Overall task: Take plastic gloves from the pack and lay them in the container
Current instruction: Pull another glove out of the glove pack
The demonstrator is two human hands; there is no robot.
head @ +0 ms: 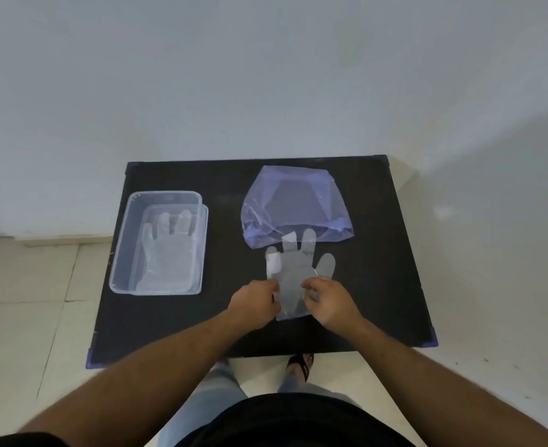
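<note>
Gloves are super thin, floppy film, so probably clingy and slippery. This glove lies flat on the desk below the pack, left hand and right hand pinching its cuff edges. Container sits left with one inside.

Low dark rectangular table at frame centre, on pale tiled floor, white wall behind. Clear rectangular plastic container on table's left part, flat clear plastic glove lying inside it. Translucent bluish plastic pack on table's upper right. Second clear plastic glove just below pack, fingertips overlapping pack's lower edge. Left hand and right hand at its cuff, either side, touching. Sandalled foot below table's near edge.
</note>
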